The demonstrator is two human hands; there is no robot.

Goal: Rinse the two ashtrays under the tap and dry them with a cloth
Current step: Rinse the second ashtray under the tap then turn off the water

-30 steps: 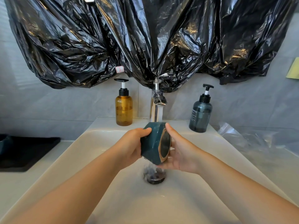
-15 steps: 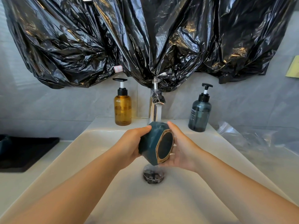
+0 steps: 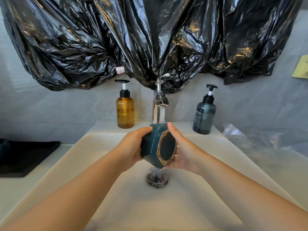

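One teal ashtray (image 3: 150, 144), tipped on its side directly under the tap (image 3: 156, 112), water (image 3: 162, 116) striking its upper edge. My left hand (image 3: 133, 147) grips its body; my right hand (image 3: 185, 151) clasps the tan-rimmed face.

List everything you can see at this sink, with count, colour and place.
ashtray: one, teal with tan edge, on its side under the tap
tap: one, chrome, behind sink, running
sink: one, white, centre
drain: one, dark, sink bottom
amber pump bottle: one, left of tap
dark pump bottle: one, right of tap
plastic sheeting: black, on wall above
mat: one, black, left counter
clear bag: one, right counter
note: one, yellowish, right wall
left hand: one, grips ashtray
right hand: one, grips ashtray
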